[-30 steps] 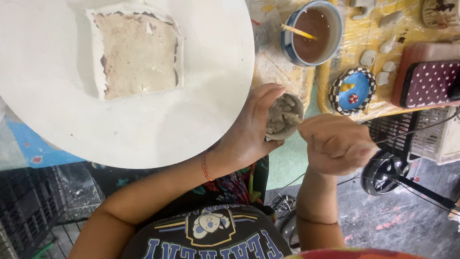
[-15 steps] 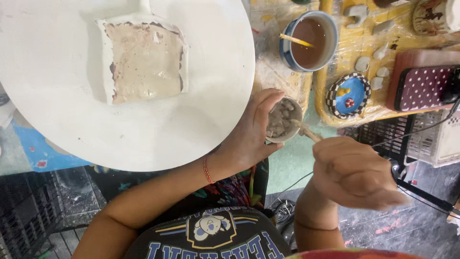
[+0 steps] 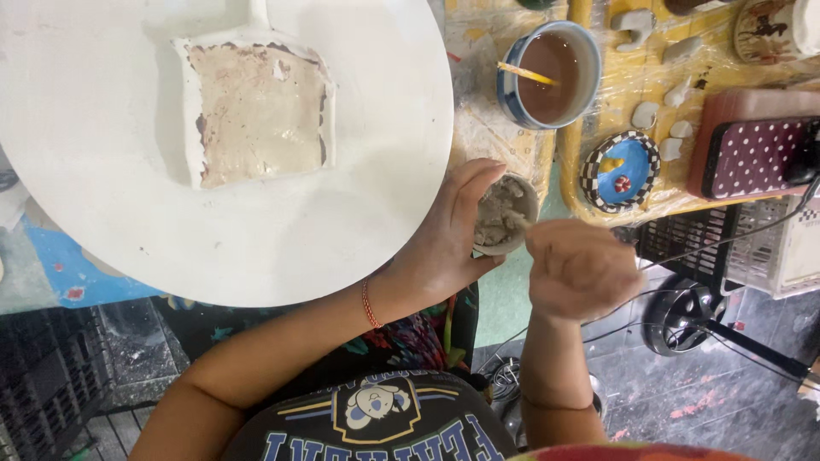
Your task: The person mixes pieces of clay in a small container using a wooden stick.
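Right now the left hand (image 3: pixel 444 243) has its fingers wrapped around a small clay cup (image 3: pixel 504 213) of grey paste, held off the edge of the round white board (image 3: pixel 256 248). Right hand (image 3: pixel 581 269) is clenched on a thin stick poking into that cup. Risk: cup has nothing under it, so hard stirring could flick paste or tip it. Beyond the cup: blue-rimmed mug (image 3: pixel 547 72) of brown liquid, checkered blue dish (image 3: pixel 619 171), polka-dot box (image 3: pixel 752 154). Square slab (image 3: pixel 256 111) on the board.
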